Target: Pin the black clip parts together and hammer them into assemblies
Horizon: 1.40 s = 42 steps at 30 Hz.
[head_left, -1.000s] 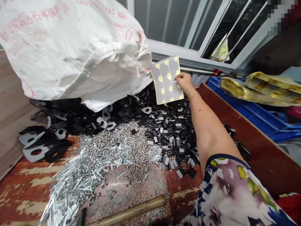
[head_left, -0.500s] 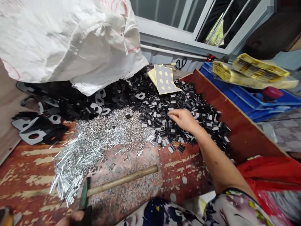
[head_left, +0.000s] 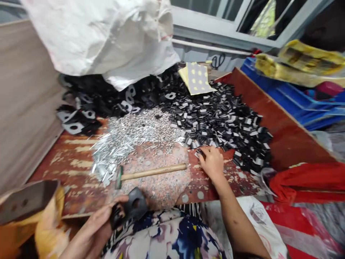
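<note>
Near the table's front edge, my left hand (head_left: 98,221) is closed on a black plastic part with a round hole (head_left: 138,203). My right hand (head_left: 213,163) is low over the table, its fingers pinched on a small black clip (head_left: 200,152). Beyond it spreads a heap of small black clips (head_left: 229,122), some showing light grey faces. A hammer (head_left: 155,171) with a wooden handle and a green-edged head lies between my hands. Behind the hammer are a pile of thin silvery pins (head_left: 110,153) and many tiny metal pieces (head_left: 159,126).
A large white sack (head_left: 113,39) rests over larger black parts (head_left: 94,93) at the back left. A spotted grey-and-yellow sheet (head_left: 199,79) lies on the clips, with scissors (head_left: 218,61) behind. A wooden side board (head_left: 285,126) bounds the right, with blue crates (head_left: 285,97) beyond.
My right hand has drawn back from the clip heap toward me and now holds a clip. My left hand and its black part have come further into view as the camera shifted.
</note>
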Motion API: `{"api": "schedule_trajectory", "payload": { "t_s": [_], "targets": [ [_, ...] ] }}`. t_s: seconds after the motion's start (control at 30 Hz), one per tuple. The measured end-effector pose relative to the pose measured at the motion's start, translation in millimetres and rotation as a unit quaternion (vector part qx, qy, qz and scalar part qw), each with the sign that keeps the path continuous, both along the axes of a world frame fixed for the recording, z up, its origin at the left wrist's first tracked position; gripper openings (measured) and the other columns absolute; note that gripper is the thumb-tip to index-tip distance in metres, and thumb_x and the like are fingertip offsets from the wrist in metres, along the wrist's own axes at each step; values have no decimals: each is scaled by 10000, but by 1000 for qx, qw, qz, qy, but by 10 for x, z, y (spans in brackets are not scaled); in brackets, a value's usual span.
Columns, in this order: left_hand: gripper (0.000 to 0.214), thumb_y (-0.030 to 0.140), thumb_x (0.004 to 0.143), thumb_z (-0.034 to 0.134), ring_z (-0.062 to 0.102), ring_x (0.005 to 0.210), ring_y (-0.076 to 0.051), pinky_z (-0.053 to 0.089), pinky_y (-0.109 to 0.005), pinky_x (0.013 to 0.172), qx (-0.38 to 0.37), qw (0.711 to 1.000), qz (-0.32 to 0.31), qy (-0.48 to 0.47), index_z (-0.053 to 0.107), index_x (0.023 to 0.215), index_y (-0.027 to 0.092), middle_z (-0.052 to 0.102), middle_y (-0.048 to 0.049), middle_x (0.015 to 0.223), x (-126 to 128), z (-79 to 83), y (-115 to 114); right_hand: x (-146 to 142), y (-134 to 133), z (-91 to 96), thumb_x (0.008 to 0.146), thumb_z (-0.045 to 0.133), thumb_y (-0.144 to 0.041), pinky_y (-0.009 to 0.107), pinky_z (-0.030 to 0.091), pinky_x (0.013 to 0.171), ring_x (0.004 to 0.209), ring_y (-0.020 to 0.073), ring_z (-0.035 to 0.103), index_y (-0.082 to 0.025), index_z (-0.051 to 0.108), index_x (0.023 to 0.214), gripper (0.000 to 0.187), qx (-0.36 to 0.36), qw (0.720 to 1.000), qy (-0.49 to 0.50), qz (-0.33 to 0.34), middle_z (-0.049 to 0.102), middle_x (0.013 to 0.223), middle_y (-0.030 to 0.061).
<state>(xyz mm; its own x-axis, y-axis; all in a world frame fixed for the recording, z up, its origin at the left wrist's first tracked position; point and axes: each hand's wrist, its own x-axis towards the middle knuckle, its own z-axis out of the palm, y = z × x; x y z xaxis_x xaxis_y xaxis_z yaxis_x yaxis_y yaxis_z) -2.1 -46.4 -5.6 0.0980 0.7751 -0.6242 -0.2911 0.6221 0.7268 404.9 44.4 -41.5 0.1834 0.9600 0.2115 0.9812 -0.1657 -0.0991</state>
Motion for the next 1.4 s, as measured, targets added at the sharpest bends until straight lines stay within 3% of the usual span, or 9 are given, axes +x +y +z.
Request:
{"api": "schedule_trajectory", "payload": {
  "t_s": [0.13,0.23,0.43,0.57,0.7,1.03,1.27,1.33,1.4],
  "targets": [
    [454,527,647,904,681,1075,-339,559,-419,960,-30,998,17,-61,847,1007,256,783,-86,1113,4,-33,-61,25,-208,-143,947,591,-297,431,486,950,1057,283,596,-210,701,1204,292,34,981,121,148,654,1096,115],
    [357,475,672,916,651,1011,-251,564,-284,833,11,1000,-2,-20,848,906,214,705,-97,1214,67,-42,-67,-26,-376,-188,935,571,-229,403,516,904,985,247,642,-212,683,1094,196,61,960,216,169,700,1038,78],
    [308,439,666,917,557,715,-123,521,-230,573,104,993,-47,0,785,701,163,581,-77,1151,364,27,5,-621,-479,310,896,633,-152,480,505,1017,956,216,678,-257,740,1062,224,272,910,243,197,750,990,32],
    [274,420,707,891,563,663,-105,538,-238,568,157,986,-27,-43,786,754,171,611,-64,1072,548,73,42,-1345,-459,592,902,607,-147,592,385,1174,860,192,702,-338,756,1023,271,158,862,343,338,771,925,-29],
    [262,411,746,871,604,726,-135,576,-247,618,197,977,9,-77,785,793,168,630,-55,973,610,91,35,-1808,-484,517,883,585,-173,634,372,1168,787,205,684,-338,768,957,258,94,850,390,340,745,822,-15],
    [222,384,808,823,607,760,-131,608,-231,592,234,969,0,-79,796,825,165,583,-74,1099,473,6,9,-1921,-644,329,930,535,-184,628,374,1156,939,260,682,-423,707,1249,434,93,817,411,393,735,928,19],
    [236,392,815,802,619,834,-164,578,-228,538,270,962,18,23,784,808,157,494,-128,1436,201,-125,-29,-1961,-477,479,950,557,-178,435,508,1041,995,194,700,-320,711,1239,357,-108,759,456,453,758,1084,18],
    [224,382,806,811,595,717,-127,530,-207,537,251,967,41,27,777,821,161,643,-107,1194,116,-151,-55,-1965,-209,520,973,507,-159,369,549,921,990,188,699,-296,707,1231,354,-134,795,381,452,753,1116,29],
    [220,378,800,817,565,632,-102,505,-209,574,223,973,63,15,765,822,165,668,-47,930,65,-174,-86,-2003,107,521,989,485,-165,373,543,876,965,211,687,-235,700,1215,320,-97,873,254,404,735,1120,79]
  ]
}}
